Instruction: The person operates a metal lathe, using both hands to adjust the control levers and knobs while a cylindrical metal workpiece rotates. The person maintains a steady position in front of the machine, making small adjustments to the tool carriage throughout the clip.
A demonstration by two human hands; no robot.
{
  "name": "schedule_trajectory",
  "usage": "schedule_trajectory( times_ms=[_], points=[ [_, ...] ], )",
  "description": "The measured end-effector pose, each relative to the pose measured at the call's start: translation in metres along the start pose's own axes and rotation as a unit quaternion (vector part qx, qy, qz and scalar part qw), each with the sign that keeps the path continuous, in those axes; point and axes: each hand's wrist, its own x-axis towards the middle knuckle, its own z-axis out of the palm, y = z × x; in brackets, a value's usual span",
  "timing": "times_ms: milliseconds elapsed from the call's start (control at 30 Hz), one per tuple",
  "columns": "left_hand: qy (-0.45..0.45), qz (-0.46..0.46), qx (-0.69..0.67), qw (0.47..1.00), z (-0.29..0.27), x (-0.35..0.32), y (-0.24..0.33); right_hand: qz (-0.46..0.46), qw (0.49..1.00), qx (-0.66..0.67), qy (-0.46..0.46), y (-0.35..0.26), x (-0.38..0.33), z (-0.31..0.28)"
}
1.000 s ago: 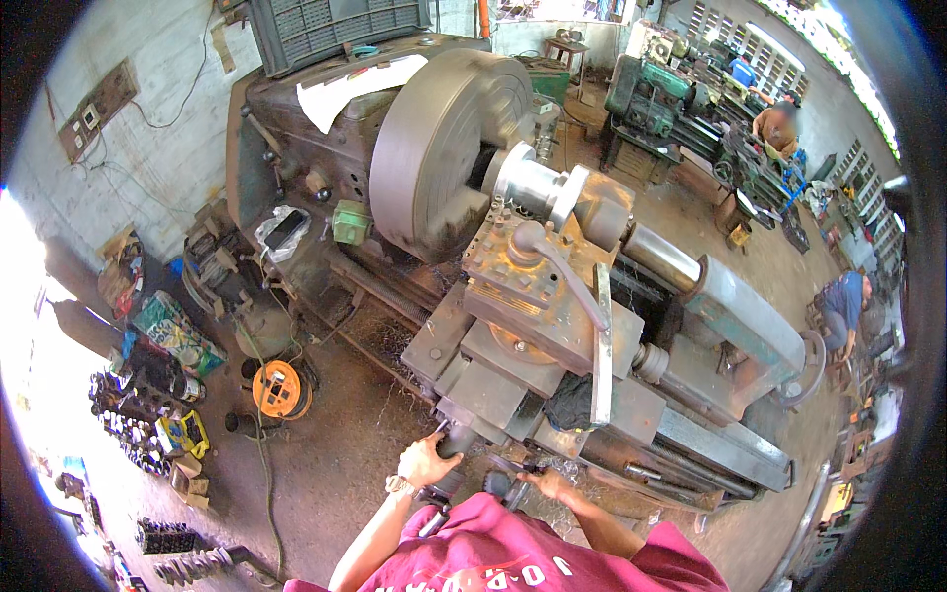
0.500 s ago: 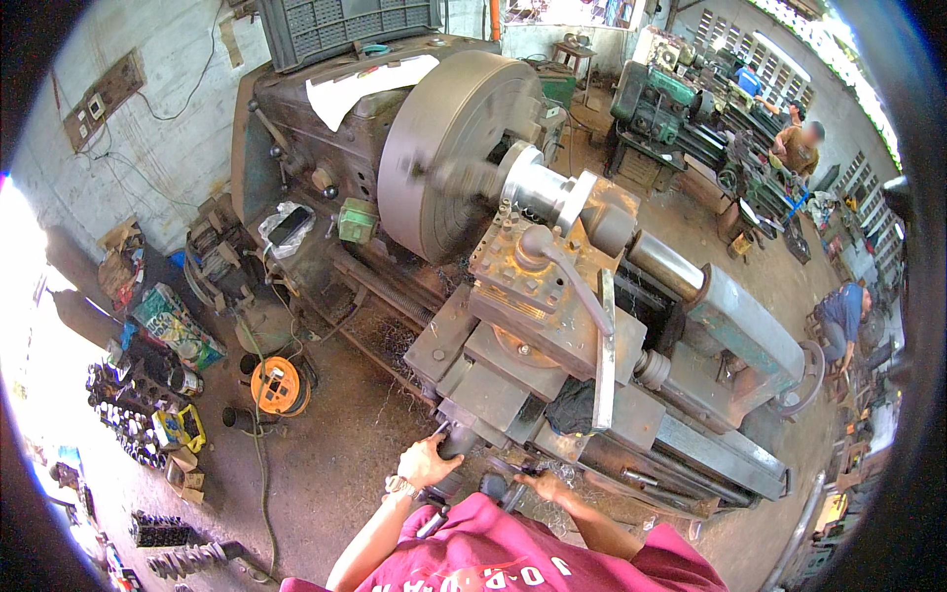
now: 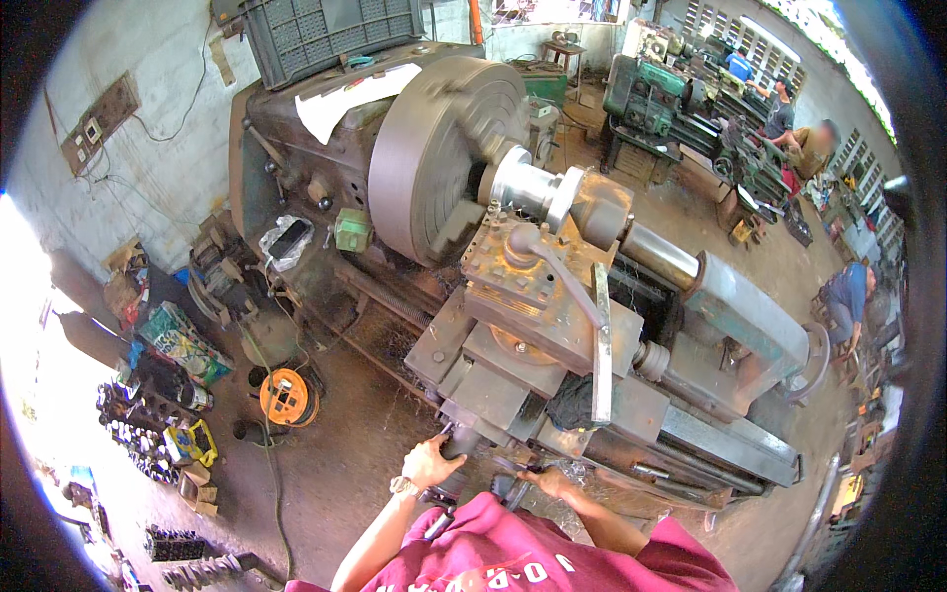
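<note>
I saw the left hand [image 3: 431, 461] wrapped around a dark handle [image 3: 457, 446] at the near edge of the lathe carriage [image 3: 513, 380], fingers clamped on it. The right hand [image 3: 548, 481] lay just beside it on another control [image 3: 505, 486] low on the same edge; I could not tell whether its fingers closed on it. Above the carriage sat the tool post [image 3: 518, 266], facing a shiny round workpiece [image 3: 533, 187] held in the big grey chuck [image 3: 434, 158]. On the headstock stood 1 grey slatted crate [image 3: 316, 35], its contents hidden, beside a white sheet [image 3: 345, 94]. On the floor at the left lay an orange cable reel [image 3: 287, 397] and a yellow tray [image 3: 192, 441] of small dark parts.
</note>
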Motion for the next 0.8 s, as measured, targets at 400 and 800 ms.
schedule_trajectory(
  times_ms=[400, 800],
  points=[
    [0.028, 0.013, 0.011, 0.999, 0.008, 0.002, -0.005, -0.194, 0.963, -0.04, -0.183, 0.02, -0.004, -0.034],
    [0.039, 0.015, 0.001, 0.999, 0.014, 0.003, -0.011, -0.239, 0.966, 0.091, -0.031, 0.044, 0.013, 0.002]
  ],
)
